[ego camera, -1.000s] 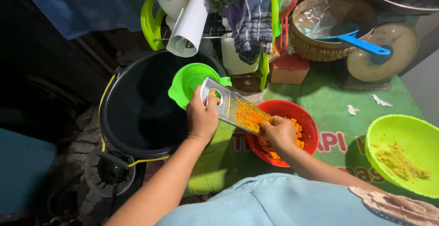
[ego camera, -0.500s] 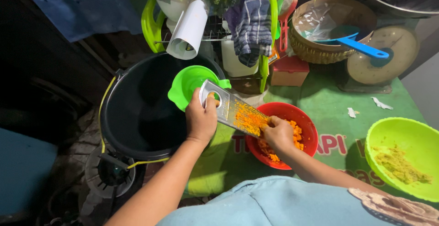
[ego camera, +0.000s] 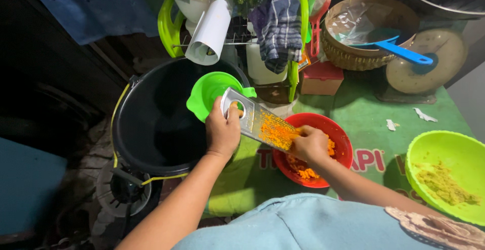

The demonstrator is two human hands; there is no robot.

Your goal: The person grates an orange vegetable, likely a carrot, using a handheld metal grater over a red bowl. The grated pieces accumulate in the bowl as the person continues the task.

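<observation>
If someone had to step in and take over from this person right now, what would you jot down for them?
Left hand: grips the handle end of the metal grater, holding it tilted over the red bowl.
Right hand: presses something orange against the grater's lower end; the piece itself is hidden under the fingers.
Done: orange gratings lie in the red bowl and cling to the grater face.
Left: how much of the piece remains cannot be seen.
Nearby: a green funnel behind the grater over the black bucket, and a lime bowl with yellowish gratings to the right.
</observation>
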